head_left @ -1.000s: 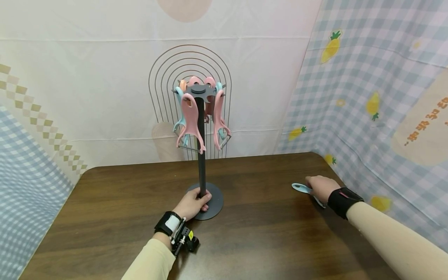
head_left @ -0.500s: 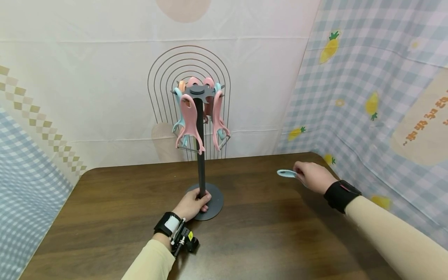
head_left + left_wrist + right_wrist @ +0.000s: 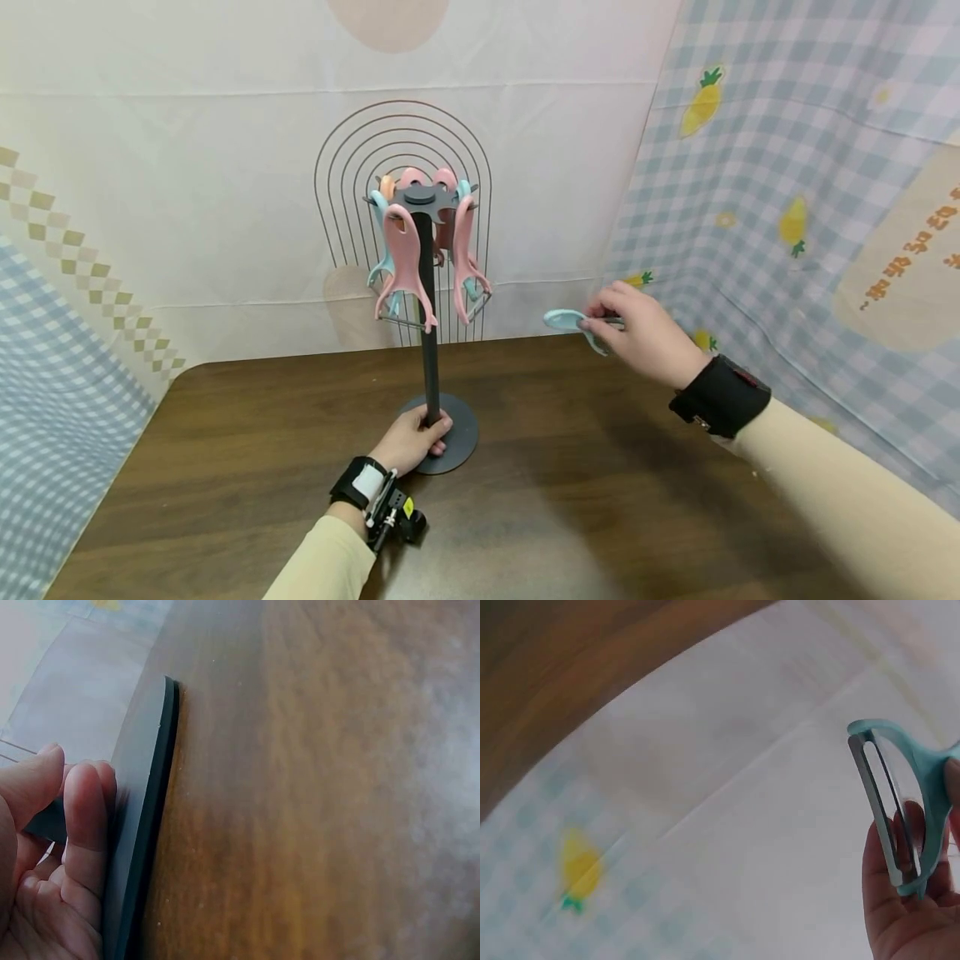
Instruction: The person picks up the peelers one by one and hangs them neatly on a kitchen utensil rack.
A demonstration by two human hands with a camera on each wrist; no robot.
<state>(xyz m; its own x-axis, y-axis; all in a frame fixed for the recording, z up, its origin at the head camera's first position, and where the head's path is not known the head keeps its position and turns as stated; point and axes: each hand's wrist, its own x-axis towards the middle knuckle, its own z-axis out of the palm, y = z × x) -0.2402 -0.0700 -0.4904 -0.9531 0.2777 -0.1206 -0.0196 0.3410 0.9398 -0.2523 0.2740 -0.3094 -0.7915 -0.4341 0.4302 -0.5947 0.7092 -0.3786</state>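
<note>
My left hand (image 3: pixel 408 440) grips the foot of the black pole (image 3: pixel 429 367) of an upright rotating stand, just over its round grey base (image 3: pixel 463 433). In the left wrist view the fingers (image 3: pixel 85 806) curl beside the base's edge. Up at the right, my right hand (image 3: pixel 641 333) pinches a light blue Y-shaped peeler (image 3: pixel 562 319) in the air, its looped handle end pointing left toward the stand. Its slotted metal blade (image 3: pixel 875 799) shows in the right wrist view. From the stand's top hang several peelers, among them a pink peeler (image 3: pixel 405 250) in front and another pink peeler (image 3: pixel 463 258) on the right.
The stand rises from a dark brown wooden table (image 3: pixel 247 450) with rounded far corners. A white cloth (image 3: pixel 225 200) hangs behind it. Blue checked cloth (image 3: pixel 757 217) covers the right side, and a similar cloth (image 3: pixel 60 350) the left.
My right hand has lifted the blue peeler off the right side of the table and carried it up and left, toward the stand. The left hand has stayed on the pole.
</note>
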